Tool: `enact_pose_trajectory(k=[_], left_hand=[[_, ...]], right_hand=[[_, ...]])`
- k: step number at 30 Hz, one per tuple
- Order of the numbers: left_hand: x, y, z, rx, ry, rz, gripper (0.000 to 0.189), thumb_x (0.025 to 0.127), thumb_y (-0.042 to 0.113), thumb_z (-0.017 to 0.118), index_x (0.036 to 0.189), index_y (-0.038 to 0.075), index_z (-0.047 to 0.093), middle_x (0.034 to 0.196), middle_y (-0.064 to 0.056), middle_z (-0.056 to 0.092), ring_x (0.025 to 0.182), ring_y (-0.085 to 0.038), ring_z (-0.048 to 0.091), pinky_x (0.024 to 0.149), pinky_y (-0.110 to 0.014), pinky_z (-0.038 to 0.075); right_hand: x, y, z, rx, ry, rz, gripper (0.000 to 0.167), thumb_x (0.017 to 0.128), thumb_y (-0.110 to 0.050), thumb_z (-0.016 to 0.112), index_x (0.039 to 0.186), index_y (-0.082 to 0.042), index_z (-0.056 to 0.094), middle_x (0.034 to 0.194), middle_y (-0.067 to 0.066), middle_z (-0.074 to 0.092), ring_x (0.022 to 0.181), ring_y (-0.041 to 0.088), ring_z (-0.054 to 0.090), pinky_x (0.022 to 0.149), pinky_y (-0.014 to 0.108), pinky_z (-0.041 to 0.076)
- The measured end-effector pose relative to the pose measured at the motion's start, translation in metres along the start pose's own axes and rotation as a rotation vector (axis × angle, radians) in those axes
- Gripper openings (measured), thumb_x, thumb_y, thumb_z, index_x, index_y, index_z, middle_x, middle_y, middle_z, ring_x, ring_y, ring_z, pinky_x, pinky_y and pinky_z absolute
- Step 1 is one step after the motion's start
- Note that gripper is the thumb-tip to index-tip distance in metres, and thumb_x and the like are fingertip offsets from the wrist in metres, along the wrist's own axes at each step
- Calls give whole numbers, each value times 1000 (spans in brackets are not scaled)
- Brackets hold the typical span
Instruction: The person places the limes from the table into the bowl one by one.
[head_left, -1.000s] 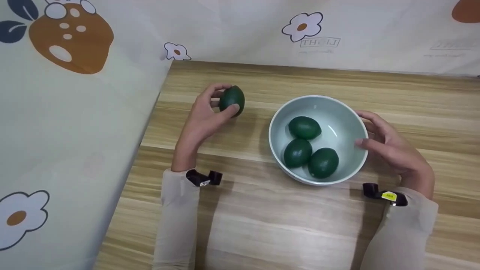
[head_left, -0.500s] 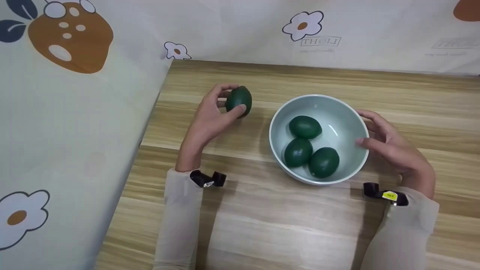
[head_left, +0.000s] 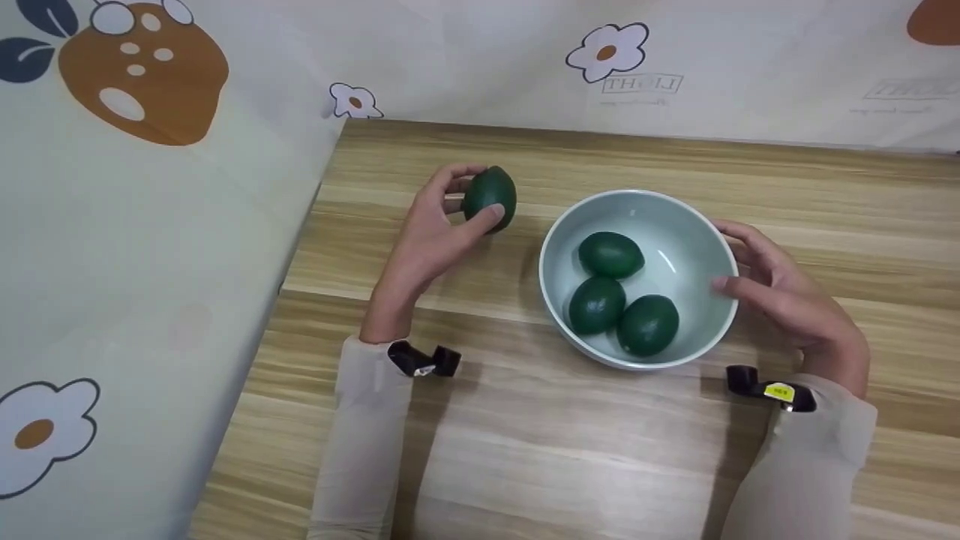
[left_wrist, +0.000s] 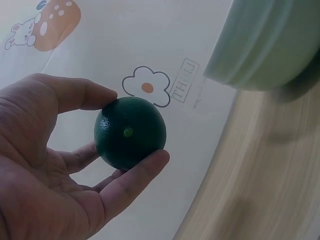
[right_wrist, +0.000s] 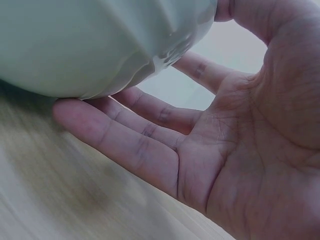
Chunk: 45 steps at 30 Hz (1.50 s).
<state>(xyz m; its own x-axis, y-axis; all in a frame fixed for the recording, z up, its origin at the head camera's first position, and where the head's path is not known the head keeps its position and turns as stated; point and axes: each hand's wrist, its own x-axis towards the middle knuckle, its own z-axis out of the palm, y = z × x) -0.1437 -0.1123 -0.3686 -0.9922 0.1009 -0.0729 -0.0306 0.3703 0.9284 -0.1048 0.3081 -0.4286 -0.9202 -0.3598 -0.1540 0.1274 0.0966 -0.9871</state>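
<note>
Wood-grain tabletop (head_left: 570,450), pale laminate with lengthwise streaks, bordered at 12 and 9 o'clock by a smooth cream cloth (head_left: 150,247) printed with flowers and orange strawberry shapes.

Item: dark green egg-shaped fruit (head_left: 490,198), smooth and slightly glossy with fine pitting, a small pale green dot at its end in the left wrist view (left_wrist: 130,132). Position: just above the tabletop, at 9 o'clock of the bowl, near it but apart. Left hand (head_left: 431,232) grasps it, thumb on the near side, fingertips curled over the far side.

Bowl (head_left: 705,225): round, glazed, pale blue-green ceramic with a thin rim, standing on the tabletop right of centre. Contents: three matching green fruits (head_left: 611,255), lying together against the 7 o'clock side of the basin, touching one another.

Right hand (head_left: 787,300): at 3 o'clock of the bowl, fingers nearly straight and spread, cupping the outer wall, thumb at the rim; fingers (right_wrist: 135,145) lie under the curved wall.

Sleeves: light beige, close-fitting; black clip at each wrist.
</note>
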Motion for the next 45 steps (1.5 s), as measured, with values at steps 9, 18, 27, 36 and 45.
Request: enact_pose_trajectory(k=[9, 18, 27, 36, 45], left_hand=[[-1, 2, 8, -46, -19, 15, 55, 93, 27, 78, 143, 19, 58, 143, -11, 57, 127, -30, 57, 106, -48, 52], [-2, 2, 16, -69, -33, 52, 53, 94, 28, 78, 142, 19, 58, 142, -9, 59, 128, -26, 58, 108, -45, 51], [-1, 7, 23, -132, -23, 95, 53, 93, 27, 78, 141, 15, 59, 143, -8, 59, 130, -23, 56, 111, -43, 50], [-1, 12, 33, -151, -28, 84, 53, 94, 27, 78, 141, 15, 58, 142, -9, 59, 129, -25, 56, 110, -46, 50], [-1, 15, 43, -154, -51, 113, 53, 94, 26, 78, 142, 16, 59, 142, -8, 59, 128, -23, 59, 111, -42, 50]], right_hand=[[1, 0, 1, -17, 2, 8, 64, 99, 5, 60, 157, -17, 45, 143, -3, 62, 114, 12, 71, 85, 29, 64], [5, -1, 1, -89, 7, 10, 62, 100, 0, 61, 157, -18, 45, 144, -2, 61, 114, 14, 71, 84, 29, 64], [4, -1, -3, -56, -7, 7, 63, 100, 3, 60, 158, -17, 45, 143, -3, 61, 113, 12, 70, 84, 29, 64], [-1, 0, -7, -5, -12, -15, 64, 99, 7, 58, 157, -15, 44, 143, -2, 62, 112, 13, 72, 82, 31, 65], [-6, 0, -9, -14, 7, -13, 65, 99, 6, 59, 158, -15, 44, 143, -2, 62, 113, 13, 72, 84, 29, 64]])
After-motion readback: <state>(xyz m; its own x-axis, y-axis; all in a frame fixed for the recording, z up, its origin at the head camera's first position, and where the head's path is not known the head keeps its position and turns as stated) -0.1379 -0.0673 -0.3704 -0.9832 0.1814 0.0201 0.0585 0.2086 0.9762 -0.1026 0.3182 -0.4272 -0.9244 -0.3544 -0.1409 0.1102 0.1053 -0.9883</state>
